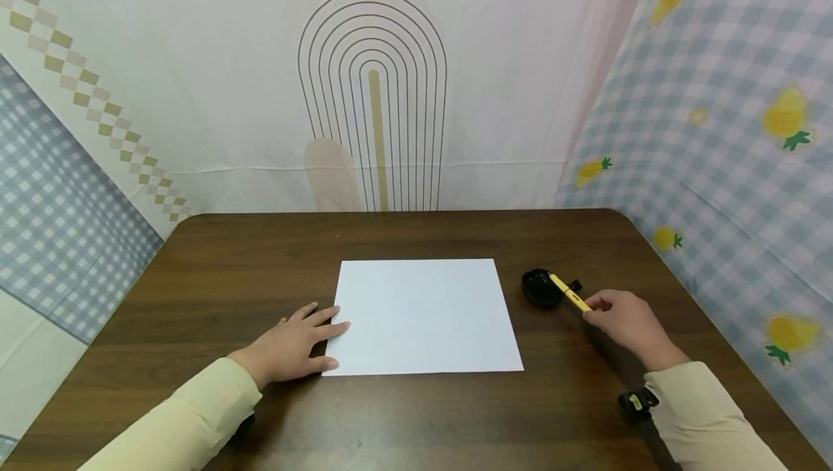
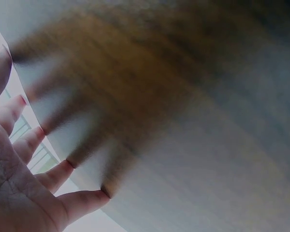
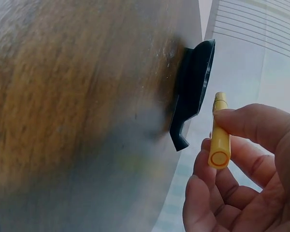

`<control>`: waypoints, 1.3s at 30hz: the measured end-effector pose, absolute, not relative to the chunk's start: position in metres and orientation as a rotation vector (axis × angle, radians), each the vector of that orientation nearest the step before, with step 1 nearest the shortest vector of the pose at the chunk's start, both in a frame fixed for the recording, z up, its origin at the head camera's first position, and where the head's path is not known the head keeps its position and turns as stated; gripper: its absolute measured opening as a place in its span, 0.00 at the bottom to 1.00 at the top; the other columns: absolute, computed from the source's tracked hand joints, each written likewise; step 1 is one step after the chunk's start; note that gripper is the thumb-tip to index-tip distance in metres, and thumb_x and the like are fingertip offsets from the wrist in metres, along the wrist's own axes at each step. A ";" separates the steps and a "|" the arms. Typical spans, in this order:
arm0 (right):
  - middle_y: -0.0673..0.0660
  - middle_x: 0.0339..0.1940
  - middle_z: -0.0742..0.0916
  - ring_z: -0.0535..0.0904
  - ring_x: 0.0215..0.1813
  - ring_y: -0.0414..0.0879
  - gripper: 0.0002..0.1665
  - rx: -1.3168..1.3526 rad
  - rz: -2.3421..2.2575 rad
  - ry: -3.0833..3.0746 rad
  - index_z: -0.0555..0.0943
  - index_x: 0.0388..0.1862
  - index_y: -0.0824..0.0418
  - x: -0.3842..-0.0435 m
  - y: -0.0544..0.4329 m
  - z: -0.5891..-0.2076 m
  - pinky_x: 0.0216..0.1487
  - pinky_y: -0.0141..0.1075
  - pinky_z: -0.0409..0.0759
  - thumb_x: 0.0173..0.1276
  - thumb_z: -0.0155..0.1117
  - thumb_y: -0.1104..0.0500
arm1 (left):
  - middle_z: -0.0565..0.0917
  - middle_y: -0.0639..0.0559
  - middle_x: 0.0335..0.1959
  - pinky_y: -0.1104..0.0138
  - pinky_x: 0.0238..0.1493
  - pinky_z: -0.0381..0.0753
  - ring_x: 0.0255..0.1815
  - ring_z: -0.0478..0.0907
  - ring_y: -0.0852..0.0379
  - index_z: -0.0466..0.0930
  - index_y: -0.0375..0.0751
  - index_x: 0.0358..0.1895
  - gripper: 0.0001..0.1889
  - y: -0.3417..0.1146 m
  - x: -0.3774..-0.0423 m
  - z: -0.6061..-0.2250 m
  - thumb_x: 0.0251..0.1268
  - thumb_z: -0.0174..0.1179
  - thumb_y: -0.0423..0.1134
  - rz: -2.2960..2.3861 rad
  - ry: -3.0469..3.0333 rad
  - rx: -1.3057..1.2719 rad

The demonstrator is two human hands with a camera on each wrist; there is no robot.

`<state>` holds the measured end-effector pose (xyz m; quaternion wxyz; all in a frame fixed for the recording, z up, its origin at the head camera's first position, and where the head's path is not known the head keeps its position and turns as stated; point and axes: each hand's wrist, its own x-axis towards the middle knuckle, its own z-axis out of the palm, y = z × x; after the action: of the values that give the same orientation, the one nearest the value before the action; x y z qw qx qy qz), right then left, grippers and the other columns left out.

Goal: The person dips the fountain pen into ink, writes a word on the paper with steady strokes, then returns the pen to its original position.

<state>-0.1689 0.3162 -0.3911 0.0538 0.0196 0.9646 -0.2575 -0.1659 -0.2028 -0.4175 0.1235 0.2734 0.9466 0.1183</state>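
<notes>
A blank white sheet of paper lies on the brown wooden table. With fingers spread, my left hand rests its fingertips on the sheet's left edge, the thumb near the lower left corner. My right hand pinches a slim yellow pen between thumb and fingers near its rear end. Tilted forward and left, the pen points toward a small black dish with a short handle. In the right wrist view, the pen's round end faces the camera and the dish sits beyond; its inside is hidden.
Behind the table hangs a white cloth with an arch pattern. Blue-checked cloth with yellow fruit prints closes off the right side, and another checked cloth hangs at left. A black wrist device is on the right wrist.
</notes>
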 end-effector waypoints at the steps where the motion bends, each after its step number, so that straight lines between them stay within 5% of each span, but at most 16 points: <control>1: 0.61 0.36 0.83 0.74 0.33 0.49 0.14 0.053 -0.780 2.935 0.82 0.44 0.69 -0.169 0.316 -0.391 0.30 0.38 0.72 0.65 0.63 0.59 | 0.63 0.45 0.73 0.28 0.55 0.61 0.73 0.54 0.31 0.69 0.54 0.70 0.32 -0.203 -0.166 -0.417 0.63 0.62 0.56 0.345 2.760 0.796; 39: 0.65 0.40 0.83 0.74 0.34 0.50 0.17 0.064 -0.788 2.897 0.81 0.47 0.72 -0.177 0.307 -0.383 0.32 0.41 0.74 0.67 0.60 0.60 | 0.62 0.45 0.74 0.28 0.56 0.59 0.73 0.53 0.32 0.69 0.54 0.70 0.32 -0.204 -0.166 -0.418 0.64 0.62 0.55 0.360 2.764 0.796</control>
<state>-0.1772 0.3067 -0.3832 0.0694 0.0211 0.9624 -0.2617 -0.1658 -0.2039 -0.4180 0.1211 0.2726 0.9465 0.1234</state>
